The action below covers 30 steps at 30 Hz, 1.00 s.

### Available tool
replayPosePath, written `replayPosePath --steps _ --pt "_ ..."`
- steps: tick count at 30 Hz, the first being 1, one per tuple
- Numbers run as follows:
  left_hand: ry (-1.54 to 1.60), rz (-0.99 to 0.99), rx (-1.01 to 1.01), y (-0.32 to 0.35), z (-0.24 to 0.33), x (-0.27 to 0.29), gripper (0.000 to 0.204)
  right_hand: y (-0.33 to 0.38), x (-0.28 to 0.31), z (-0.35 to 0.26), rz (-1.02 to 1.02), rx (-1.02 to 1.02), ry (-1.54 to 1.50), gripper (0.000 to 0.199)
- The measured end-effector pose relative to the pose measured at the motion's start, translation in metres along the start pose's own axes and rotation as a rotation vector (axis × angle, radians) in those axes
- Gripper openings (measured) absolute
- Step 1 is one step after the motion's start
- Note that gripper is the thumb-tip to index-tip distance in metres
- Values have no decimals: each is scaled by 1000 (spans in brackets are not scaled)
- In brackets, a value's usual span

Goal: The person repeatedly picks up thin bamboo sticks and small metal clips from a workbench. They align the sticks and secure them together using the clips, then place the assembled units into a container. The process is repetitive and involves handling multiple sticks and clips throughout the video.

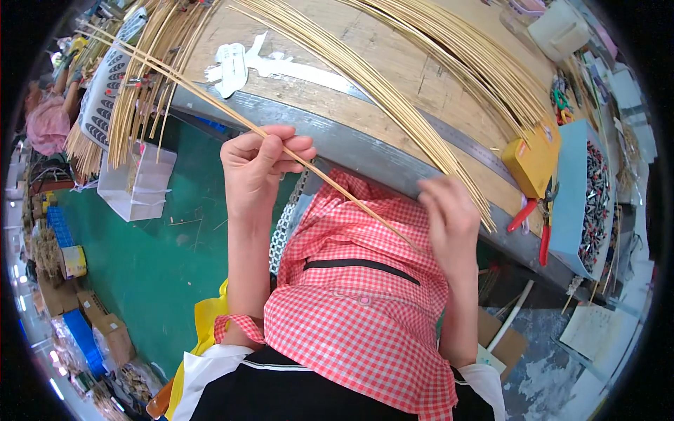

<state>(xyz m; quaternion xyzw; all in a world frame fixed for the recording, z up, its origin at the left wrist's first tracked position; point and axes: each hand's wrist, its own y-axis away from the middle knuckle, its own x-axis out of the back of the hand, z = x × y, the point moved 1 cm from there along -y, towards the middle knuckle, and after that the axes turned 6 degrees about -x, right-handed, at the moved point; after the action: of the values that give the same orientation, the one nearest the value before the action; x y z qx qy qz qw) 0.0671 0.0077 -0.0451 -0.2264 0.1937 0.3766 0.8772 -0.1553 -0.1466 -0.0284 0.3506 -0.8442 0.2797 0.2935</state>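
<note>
My left hand [254, 160] is closed, pinching one or more long thin bamboo strips [351, 199] between thumb and fingers. The strips slant from the far left, over the table's edge, down across my red checked apron [351, 316]. Beyond the pinch, the far part splits into at least two strips. My right hand [453, 217], smeared by motion, is over the table's front edge by the near end of a bundle of bamboo strips [382, 105]. Whether its fingers hold anything does not show. A second bundle [477, 67] lies farther right on the wooden table [309, 119].
Red-handled pliers [545, 242] hang by a yellow block [528, 167]. A blue box [569, 193] of small clips stands at the right edge. At left, bamboo strips with clips [133, 105] overhang the table by a white plastic bin [137, 184]. A metal ruler [467, 144] lies under the bundle.
</note>
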Motion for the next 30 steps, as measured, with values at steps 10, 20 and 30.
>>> replayPosePath --steps 10,20,30 --pt "-48 -4 30 0 -1 -1 24 -29 -4 28 111 -50 451 7" --pt "-39 -24 28 -2 -2 -1 24 -50 -12 27 98 38 546 12" --pt "-82 1 58 -1 -5 -1 22 -33 11 24 278 -87 153 6"
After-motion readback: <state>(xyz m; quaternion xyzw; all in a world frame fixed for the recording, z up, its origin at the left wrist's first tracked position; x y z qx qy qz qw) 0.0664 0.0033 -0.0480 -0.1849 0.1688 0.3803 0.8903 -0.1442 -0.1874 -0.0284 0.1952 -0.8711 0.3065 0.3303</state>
